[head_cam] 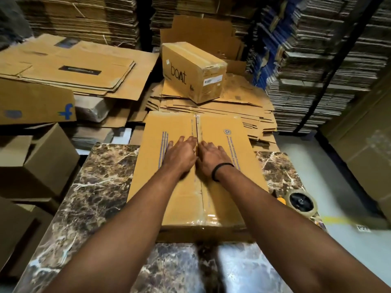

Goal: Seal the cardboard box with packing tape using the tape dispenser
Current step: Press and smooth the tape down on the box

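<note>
Pressing with fingers straight, the left hand [179, 157] and right hand [211, 155] flatten clear tape [208, 216] along the cardboard box [184, 208] seam. The tape dispenser [301, 201] lies unheld at lower right on the worktop [95, 187], so sealing seems nearly done.

Tape dispenser [300, 203] right of box [179, 199]

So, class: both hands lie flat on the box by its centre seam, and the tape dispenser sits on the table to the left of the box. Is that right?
Not quite. The head view shows the tape dispenser on the table to the right of the box, not the left. The left hand and right hand do lie flat by its centre seam.
</note>
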Tool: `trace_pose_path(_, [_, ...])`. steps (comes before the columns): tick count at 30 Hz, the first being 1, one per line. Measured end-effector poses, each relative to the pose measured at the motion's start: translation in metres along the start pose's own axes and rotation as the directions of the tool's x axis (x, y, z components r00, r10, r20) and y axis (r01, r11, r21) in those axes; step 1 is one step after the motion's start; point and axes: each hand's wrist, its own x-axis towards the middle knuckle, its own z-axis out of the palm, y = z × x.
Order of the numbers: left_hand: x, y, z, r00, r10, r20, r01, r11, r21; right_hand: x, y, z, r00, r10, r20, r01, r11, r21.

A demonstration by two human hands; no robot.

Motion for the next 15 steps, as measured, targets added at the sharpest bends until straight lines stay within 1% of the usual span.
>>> trace_pose_path(1, [0.015, -0.002, 0.003, 0.999, -0.008, 0.033, 0.007, 1.0, 0.023, 0.006, 0.001, 0.005, 1.0, -0.014, 0.012, 0.014, 1.0, -0.015])
trace_pose_path(4, [0.043, -0.008, 0.013, 0.992, -0.002, 0.127, -0.012, 0.994, 0.108, 0.0, 0.001, 0.015, 0.999, -0.035, -0.034, 0.036, 0.999, 0.005])
trace_pose_path(6, [0.05, -0.013, 0.019, 0.991, 0.022, 0.134, -0.045, 0.984, 0.172, -0.022, -0.001, 0.013, 0.995, -0.081, -0.059, 0.081, 0.997, -0.003])
trace_pose_path(9, [0.052, -0.018, 0.025, 0.996, 0.062, 0.068, -0.076, 0.972, 0.223, -0.044, 0.004, 0.005, 0.985, -0.147, -0.092, 0.151, 0.988, 0.033])
trace_pose_path(11, [0.054, -0.018, 0.026, 0.996, 0.072, 0.055, -0.083, 0.972, 0.221, -0.023, 0.012, -0.011, 0.975, -0.147, -0.164, 0.161, 0.984, 0.079])
trace_pose_path(13, [0.057, -0.019, 0.024, 0.996, 0.086, -0.003, -0.083, 0.974, 0.21, 0.025, 0.022, -0.026, 0.972, -0.071, -0.226, 0.112, 0.978, 0.176])
trace_pose_path(15, [0.066, -0.02, 0.018, 0.987, 0.085, -0.134, -0.056, 0.976, 0.209, 0.082, 0.035, -0.032, 0.977, 0.035, -0.208, 0.017, 0.97, 0.244])
